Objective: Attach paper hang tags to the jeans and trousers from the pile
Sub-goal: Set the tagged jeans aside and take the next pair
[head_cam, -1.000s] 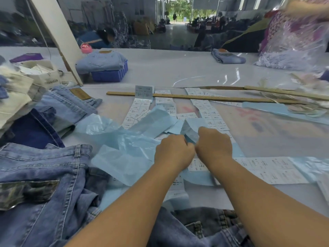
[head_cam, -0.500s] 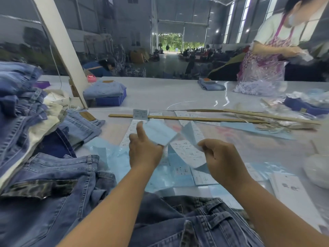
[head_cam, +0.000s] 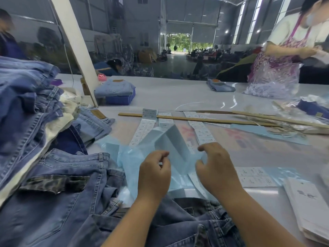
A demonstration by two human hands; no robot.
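Left hand [head_cam: 154, 172]: your fingers are curled, thumb and forefinger close together near the blue backing sheet [head_cam: 170, 145]; a pinch on it cannot be confirmed.
Right hand [head_cam: 216, 166]: fingers loosely bent and apart, touching the sheet's right edge.
Hands: side by side, a gap between them.
Jeans [head_cam: 187, 221]: on the counter [head_cam: 178, 95] just below both hands, toward you.
Tags [head_cam: 313, 207]: stack lies to your right, nearer the right hand, long axis running away from you.
Pile [head_cam: 26, 104]: at your left.
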